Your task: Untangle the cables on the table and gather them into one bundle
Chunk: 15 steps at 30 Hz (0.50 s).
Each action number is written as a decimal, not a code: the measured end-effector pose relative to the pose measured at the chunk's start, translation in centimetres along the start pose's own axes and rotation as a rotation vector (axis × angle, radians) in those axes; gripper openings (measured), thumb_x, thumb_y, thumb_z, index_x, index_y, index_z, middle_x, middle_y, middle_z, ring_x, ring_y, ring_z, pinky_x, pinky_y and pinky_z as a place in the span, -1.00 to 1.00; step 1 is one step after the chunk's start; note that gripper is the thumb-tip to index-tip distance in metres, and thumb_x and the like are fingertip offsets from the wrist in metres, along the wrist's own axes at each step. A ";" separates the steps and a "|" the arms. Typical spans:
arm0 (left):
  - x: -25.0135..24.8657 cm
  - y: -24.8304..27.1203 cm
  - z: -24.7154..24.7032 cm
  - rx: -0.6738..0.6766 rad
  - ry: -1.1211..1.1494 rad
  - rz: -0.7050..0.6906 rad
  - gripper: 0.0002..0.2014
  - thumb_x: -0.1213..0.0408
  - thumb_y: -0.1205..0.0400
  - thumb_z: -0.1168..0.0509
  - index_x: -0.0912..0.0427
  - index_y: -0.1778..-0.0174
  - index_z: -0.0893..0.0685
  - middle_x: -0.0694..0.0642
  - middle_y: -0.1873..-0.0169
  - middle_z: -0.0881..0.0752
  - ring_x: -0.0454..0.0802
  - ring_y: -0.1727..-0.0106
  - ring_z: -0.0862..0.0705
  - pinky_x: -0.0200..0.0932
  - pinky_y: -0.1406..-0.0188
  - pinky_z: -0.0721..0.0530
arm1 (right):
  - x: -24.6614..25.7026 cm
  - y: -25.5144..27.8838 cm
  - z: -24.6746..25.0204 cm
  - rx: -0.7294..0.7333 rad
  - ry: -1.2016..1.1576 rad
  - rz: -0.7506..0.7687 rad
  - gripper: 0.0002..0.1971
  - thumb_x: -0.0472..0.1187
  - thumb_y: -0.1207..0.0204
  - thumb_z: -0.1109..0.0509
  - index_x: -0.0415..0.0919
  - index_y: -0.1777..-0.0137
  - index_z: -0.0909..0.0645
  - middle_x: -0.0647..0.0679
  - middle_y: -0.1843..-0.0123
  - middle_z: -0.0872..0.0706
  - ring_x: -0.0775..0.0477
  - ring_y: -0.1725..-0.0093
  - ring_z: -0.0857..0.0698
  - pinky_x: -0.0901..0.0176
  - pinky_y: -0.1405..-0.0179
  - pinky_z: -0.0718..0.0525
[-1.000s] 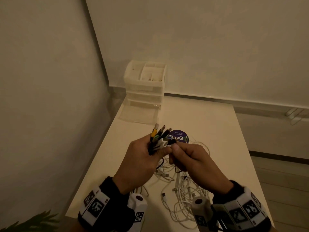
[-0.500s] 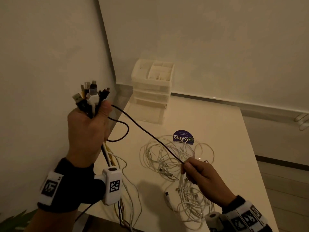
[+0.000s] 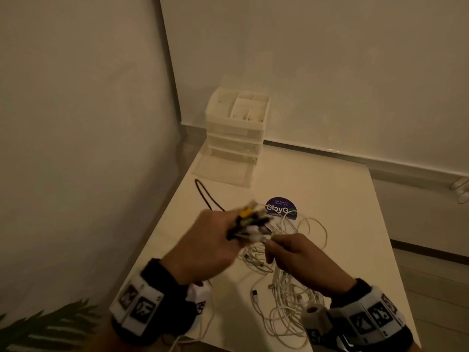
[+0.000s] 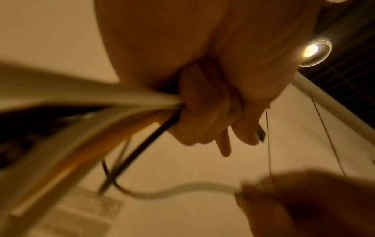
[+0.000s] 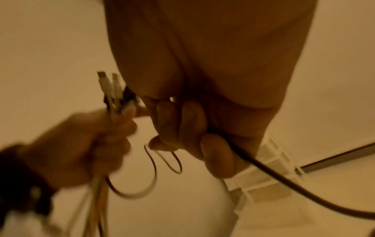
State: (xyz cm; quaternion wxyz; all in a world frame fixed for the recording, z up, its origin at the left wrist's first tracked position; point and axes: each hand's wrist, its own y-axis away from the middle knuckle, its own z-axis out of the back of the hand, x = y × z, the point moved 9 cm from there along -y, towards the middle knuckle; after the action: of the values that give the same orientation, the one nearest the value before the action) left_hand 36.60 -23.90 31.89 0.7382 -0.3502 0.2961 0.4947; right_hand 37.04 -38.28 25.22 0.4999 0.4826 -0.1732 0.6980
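Note:
My left hand point(image 3: 228, 233) grips a bundle of cable ends point(image 3: 250, 221) with black, white and yellow plugs, held low over the table's middle. In the left wrist view its fingers point(image 4: 205, 112) curl round several cords point(image 4: 97, 110). My right hand point(image 3: 271, 243) meets the bundle from the right and holds a cable. In the right wrist view a dark cord point(image 5: 284, 179) runs out of its curled fingers point(image 5: 182, 128). A tangle of white cables point(image 3: 289, 293) lies under and in front of the hands. A black cable loop point(image 3: 203, 193) lies slack behind the left hand.
A white drawer organiser point(image 3: 237, 133) stands at the table's back left corner against the wall. A round purple sticker point(image 3: 281, 209) sits behind the hands. The white table point(image 3: 330, 199) ends close on the left and right. A plant leaf point(image 3: 50, 323) pokes in at bottom left.
My left hand came down from high at the left to the table's middle with the bundle. The black cable that was stretched between the hands now lies slack. My right hand has closed in on the bundle.

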 end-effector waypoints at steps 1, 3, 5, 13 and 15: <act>-0.4 -0.2 -1.4 0.049 -0.028 -0.032 -0.81 0.38 -0.54 -0.46 -0.03 0.07 -0.77 -0.24 0.36 -0.75 -0.31 0.31 -0.69 -0.48 0.35 -0.51 | 0.7 0.0 0.1 0.014 -0.084 -0.004 -0.63 -0.21 -0.72 -0.19 -0.20 0.32 -0.65 0.08 0.56 -0.43 0.08 0.53 -0.34 0.22 0.46 -0.33; -1.3 -0.4 -2.2 0.027 -0.013 -0.077 -0.75 0.46 -0.55 -0.41 -0.05 0.16 -0.67 -0.28 0.45 -0.62 -0.36 0.41 -0.60 -0.57 0.41 -0.36 | 1.9 0.0 0.7 0.022 -0.270 -0.009 -0.60 -0.27 -0.71 -0.19 -0.16 0.37 -0.67 0.00 0.55 -0.39 0.00 0.51 -0.28 0.08 0.45 -0.22; -1.4 -0.8 -1.7 -0.031 -0.007 -0.094 -0.80 0.50 -0.54 -0.40 0.07 0.13 -0.69 -0.30 0.45 -0.60 -0.40 0.44 -0.57 -0.59 0.42 -0.35 | 3.1 0.3 1.2 0.017 -0.361 0.028 -0.62 -0.28 -0.73 -0.16 -0.27 0.28 -0.68 -0.06 0.53 -0.38 0.00 0.52 -0.28 0.06 0.44 -0.21; -1.9 -1.2 6.2 -0.452 -0.078 -0.049 -0.81 0.34 -0.51 -0.51 0.01 0.02 -0.73 -0.49 0.42 -0.60 -0.58 0.31 -0.64 -0.64 0.35 -0.46 | 3.2 1.3 2.2 -0.121 -0.098 0.320 -0.72 -0.10 -0.73 -0.15 -0.13 0.11 -0.63 0.06 0.44 -0.53 0.12 0.43 -0.48 0.24 0.33 -0.49; -1.3 -1.1 8.3 -0.547 -0.090 -0.020 -0.84 0.22 -0.54 -0.50 0.11 -0.02 -0.78 -0.27 0.32 -0.70 -0.34 0.29 -0.69 -0.46 0.35 -0.55 | 1.3 0.6 1.9 -0.142 -0.060 0.316 -0.72 -0.03 -0.70 -0.14 -0.10 0.13 -0.60 0.10 0.44 -0.52 0.16 0.43 -0.48 0.27 0.32 -0.48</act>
State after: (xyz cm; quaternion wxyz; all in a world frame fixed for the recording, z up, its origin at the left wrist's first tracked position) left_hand 37.95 -18.12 37.99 0.6334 -0.5171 0.1148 0.5641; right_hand 37.42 -39.29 27.34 0.4114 0.4335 -0.3107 0.7391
